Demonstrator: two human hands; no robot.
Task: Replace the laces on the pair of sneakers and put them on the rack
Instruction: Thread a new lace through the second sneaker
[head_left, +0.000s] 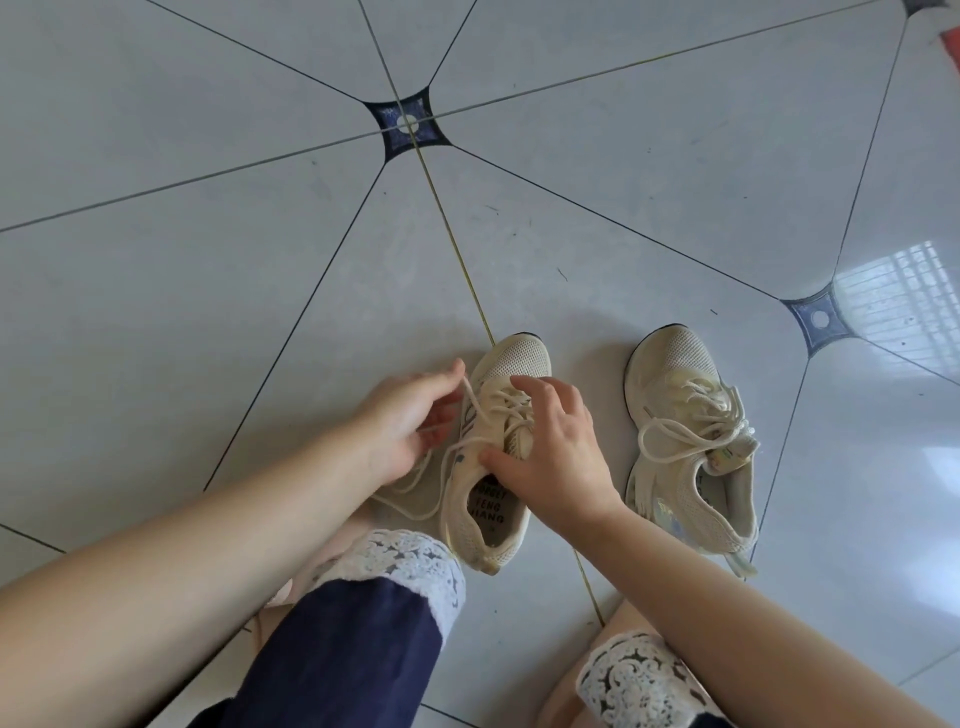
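Note:
Two cream mesh sneakers stand on the tiled floor with toes pointing away from me. The left sneaker (511, 364) lies between my hands. My left hand (405, 421) pinches a strand of its cream lace (480, 413) and holds it out to the left; loose lace loops trail on the floor below that hand. My right hand (558, 452) rests on the shoe's tongue, thumb at the collar, fingers spread over the lacing. The right sneaker (685, 447) stands apart to the right, laced, its ends lying loose across the top.
Pale grey floor tiles (260, 286) with dark joints and blue corner insets stretch all around. My knees in navy trousers with white lace hems (405, 561) sit at the bottom of the view. No rack is in sight.

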